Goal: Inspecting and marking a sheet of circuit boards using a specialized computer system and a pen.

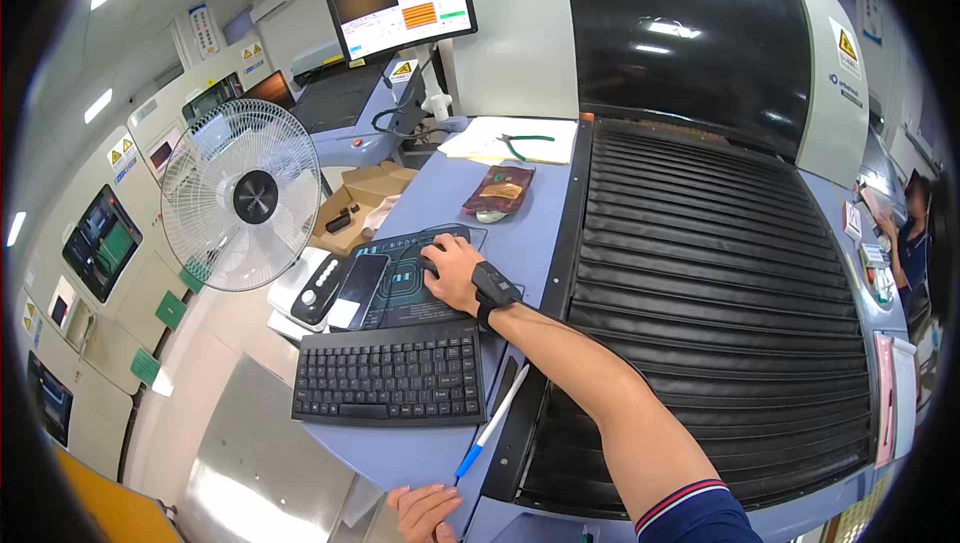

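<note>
1. The right hand [457, 275] curls over a black computer mouse [429, 259], which sits on the patterned mouse pad [405, 288].
2. The left hand [424, 515] is at the desk's near edge, fingers loosely extended and slightly bent, near the blue-ended pen [491, 430].
3. A compact black keyboard [390, 375] lies just nearer than the pad; a smartphone [363, 283] rests at the pad's left side.

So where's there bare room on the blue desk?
Bare: between the maroon pouch and the black slatted cover, and between the keyboard, pen and left hand. Crowded: around the right hand, with mouse, mouse pad and phone.
</note>
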`<move>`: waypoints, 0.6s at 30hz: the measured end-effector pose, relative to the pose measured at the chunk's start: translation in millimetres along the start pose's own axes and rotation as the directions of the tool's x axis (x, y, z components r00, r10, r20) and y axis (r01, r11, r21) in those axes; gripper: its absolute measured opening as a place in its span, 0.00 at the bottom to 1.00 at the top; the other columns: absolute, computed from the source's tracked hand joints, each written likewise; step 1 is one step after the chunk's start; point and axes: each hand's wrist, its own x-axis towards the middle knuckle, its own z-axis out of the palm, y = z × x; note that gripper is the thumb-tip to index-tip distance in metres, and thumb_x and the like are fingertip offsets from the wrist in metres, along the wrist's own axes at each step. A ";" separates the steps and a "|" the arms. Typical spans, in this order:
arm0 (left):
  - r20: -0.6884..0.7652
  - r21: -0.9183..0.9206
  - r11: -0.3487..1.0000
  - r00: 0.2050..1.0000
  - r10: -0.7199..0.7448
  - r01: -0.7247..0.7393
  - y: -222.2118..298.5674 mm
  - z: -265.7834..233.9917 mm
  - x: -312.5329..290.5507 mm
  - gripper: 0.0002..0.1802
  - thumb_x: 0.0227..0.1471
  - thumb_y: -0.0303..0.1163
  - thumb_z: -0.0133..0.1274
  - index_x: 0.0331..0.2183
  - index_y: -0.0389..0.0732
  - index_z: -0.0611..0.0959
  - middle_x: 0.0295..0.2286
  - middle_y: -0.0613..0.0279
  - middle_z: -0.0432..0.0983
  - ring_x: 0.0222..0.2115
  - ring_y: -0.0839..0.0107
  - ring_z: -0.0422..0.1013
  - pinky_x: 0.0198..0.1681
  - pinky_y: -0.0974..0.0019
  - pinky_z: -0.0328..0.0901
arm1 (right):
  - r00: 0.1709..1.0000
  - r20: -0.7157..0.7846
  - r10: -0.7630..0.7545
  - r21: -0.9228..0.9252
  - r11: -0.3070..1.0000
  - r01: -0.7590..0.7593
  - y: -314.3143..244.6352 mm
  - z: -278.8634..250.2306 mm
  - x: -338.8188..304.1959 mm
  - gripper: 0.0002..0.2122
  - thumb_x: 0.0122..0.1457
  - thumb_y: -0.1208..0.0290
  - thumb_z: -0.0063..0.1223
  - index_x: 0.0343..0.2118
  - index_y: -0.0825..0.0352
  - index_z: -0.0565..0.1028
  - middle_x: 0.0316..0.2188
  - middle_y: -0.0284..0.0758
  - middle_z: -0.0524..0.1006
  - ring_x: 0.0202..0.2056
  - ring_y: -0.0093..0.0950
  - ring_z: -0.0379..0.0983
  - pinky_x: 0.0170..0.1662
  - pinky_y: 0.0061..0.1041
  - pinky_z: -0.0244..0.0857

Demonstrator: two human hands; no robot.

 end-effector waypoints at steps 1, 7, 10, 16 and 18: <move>-0.009 0.011 1.000 1.000 0.020 -0.020 -0.1 0.1 0.8 0.21 0.57 0.44 0.46 0.28 0.45 0.91 0.31 0.66 0.87 0.36 0.67 0.79 0.57 0.56 0.56 | 1.000 -0.003 -0.008 -0.007 1.000 0.008 1.5 0.9 -0.4 0.16 0.54 0.69 0.61 0.47 0.65 0.79 0.51 0.45 0.75 0.51 0.47 0.72 0.56 0.41 0.68; 0.015 0.016 0.998 0.998 0.063 -0.063 8.6 -3.5 7.6 0.21 0.60 0.44 0.45 0.35 0.40 0.87 0.35 0.56 0.85 0.36 0.60 0.79 0.53 0.52 0.62 | 0.998 -0.064 0.004 0.016 1.000 -0.003 0.5 0.2 -1.2 0.18 0.56 0.67 0.61 0.50 0.66 0.77 0.54 0.47 0.73 0.54 0.49 0.70 0.58 0.42 0.67; -0.075 0.020 0.999 0.996 0.047 -0.046 14.0 3.8 25.3 0.20 0.57 0.40 0.46 0.26 0.43 0.89 0.30 0.62 0.86 0.35 0.64 0.78 0.52 0.53 0.61 | 0.913 -0.327 0.242 0.275 0.949 -0.153 -12.2 -28.7 -2.3 0.20 0.58 0.65 0.58 0.51 0.70 0.75 0.53 0.51 0.74 0.55 0.51 0.70 0.58 0.44 0.65; 0.139 -0.081 0.984 0.980 -0.145 0.158 48.7 -24.8 77.4 0.11 0.56 0.33 0.54 0.32 0.39 0.89 0.31 0.57 0.84 0.34 0.56 0.77 0.46 0.55 0.65 | 0.804 -0.485 0.344 0.144 0.938 -0.315 -5.1 -253.3 -122.8 0.21 0.61 0.67 0.56 0.55 0.73 0.75 0.55 0.49 0.77 0.56 0.44 0.73 0.60 0.36 0.65; 0.009 -0.032 0.991 0.992 -0.126 0.126 65.2 -6.3 111.1 0.10 0.55 0.30 0.57 0.38 0.38 0.88 0.33 0.54 0.84 0.34 0.54 0.77 0.43 0.56 0.67 | 0.749 -0.593 0.297 0.101 0.950 -0.297 -10.0 -334.1 -169.5 0.20 0.65 0.73 0.51 0.59 0.72 0.72 0.58 0.45 0.75 0.61 0.38 0.70 0.64 0.36 0.60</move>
